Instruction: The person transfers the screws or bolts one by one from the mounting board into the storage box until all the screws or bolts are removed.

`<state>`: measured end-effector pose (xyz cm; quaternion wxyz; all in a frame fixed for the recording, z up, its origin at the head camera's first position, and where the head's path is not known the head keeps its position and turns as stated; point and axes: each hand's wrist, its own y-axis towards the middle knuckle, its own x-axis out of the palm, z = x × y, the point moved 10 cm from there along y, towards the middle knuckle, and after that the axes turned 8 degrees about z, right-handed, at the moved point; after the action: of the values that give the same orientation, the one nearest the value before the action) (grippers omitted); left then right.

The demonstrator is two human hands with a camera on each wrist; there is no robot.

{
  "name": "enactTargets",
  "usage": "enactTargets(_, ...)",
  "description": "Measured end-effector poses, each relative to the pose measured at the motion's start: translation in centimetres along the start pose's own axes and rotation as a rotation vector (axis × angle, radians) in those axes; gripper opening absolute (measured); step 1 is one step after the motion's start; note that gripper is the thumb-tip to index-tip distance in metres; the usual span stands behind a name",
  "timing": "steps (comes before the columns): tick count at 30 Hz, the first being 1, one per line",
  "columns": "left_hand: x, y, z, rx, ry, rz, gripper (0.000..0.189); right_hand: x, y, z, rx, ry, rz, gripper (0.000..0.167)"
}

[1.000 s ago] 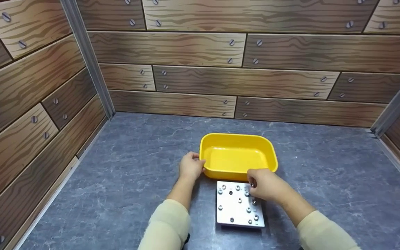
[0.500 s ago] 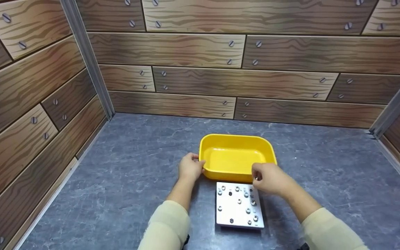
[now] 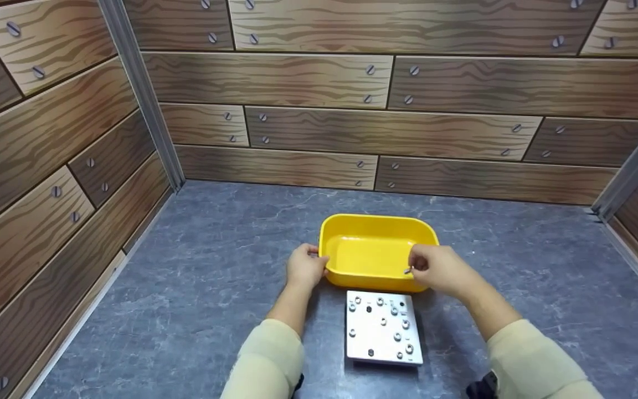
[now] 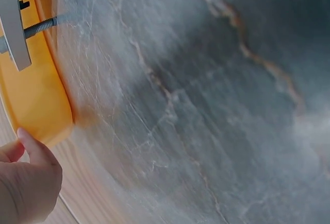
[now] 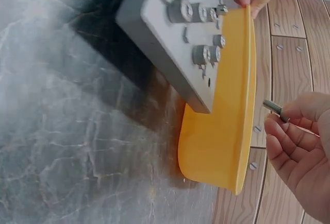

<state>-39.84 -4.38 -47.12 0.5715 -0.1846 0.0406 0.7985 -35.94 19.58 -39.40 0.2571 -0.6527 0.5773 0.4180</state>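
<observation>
My left hand (image 3: 304, 268) pinches the left rim of a yellow plastic bin (image 3: 374, 218); the same grip shows in the left wrist view, thumb (image 4: 34, 145) against the bin. Over the bin's near right corner, my right hand (image 3: 445, 271) pinches a small threaded metal screw (image 5: 273, 107) between thumb and fingertips. Nearer to me than the bin lies a silver metal plate (image 3: 374, 338) with several screws in its face. A dark bare hole (image 3: 402, 304) shows near its far right corner. In the left wrist view, threaded shanks (image 4: 38, 28) stick out under the plate.
Grey marbled tabletop (image 3: 230, 244) surrounds the bin and plate. Wood-patterned panels (image 3: 319, 83) stand behind and at both sides, with grey metal posts (image 3: 142, 94) at the corners.
My right hand has lifted away from the plate's far right corner and moved forward over the bin's edge, carrying the screw. My left hand stays on the bin rim.
</observation>
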Motion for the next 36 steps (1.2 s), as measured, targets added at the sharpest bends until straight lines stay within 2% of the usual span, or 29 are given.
enactTargets(5,0.0,0.0,0.2,-0.001,-0.005,0.004,0.02,-0.1,0.8,1.4,0.072,0.008,-0.002,0.005)
enactTargets(10,-0.1,0.0,0.4,0.003,0.005,0.006,0.02,0.3,1.3,2.9,0.112,-0.051,-0.009,0.005)
enactTargets(20,0.0,-0.1,0.2,-0.01,0.009,0.007,0.02,1.6,2.1,3.2,0.07,-0.24,-0.054,0.012)
enactTargets(24,0.1,-0.1,0.1,-0.016,-0.002,0.01,0.019,1.8,2.2,3.7,0.116,-0.227,-0.048,0.014)
enactTargets(27,0.1,-0.1,0.1,-0.023,-0.011,0.008,0.019,2.0,2.2,3.9,0.112,-0.242,-0.052,0.016)
enactTargets(31,0.0,-0.1,0.0,-0.032,-0.001,0.011,0.02,2.1,2.3,3.6,0.064,-0.283,-0.059,0.016)
enactTargets(36,-0.1,-0.1,0.0,-0.035,0.009,0.013,0.021,2.1,2.3,3.6,0.08,-0.245,-0.053,0.015)
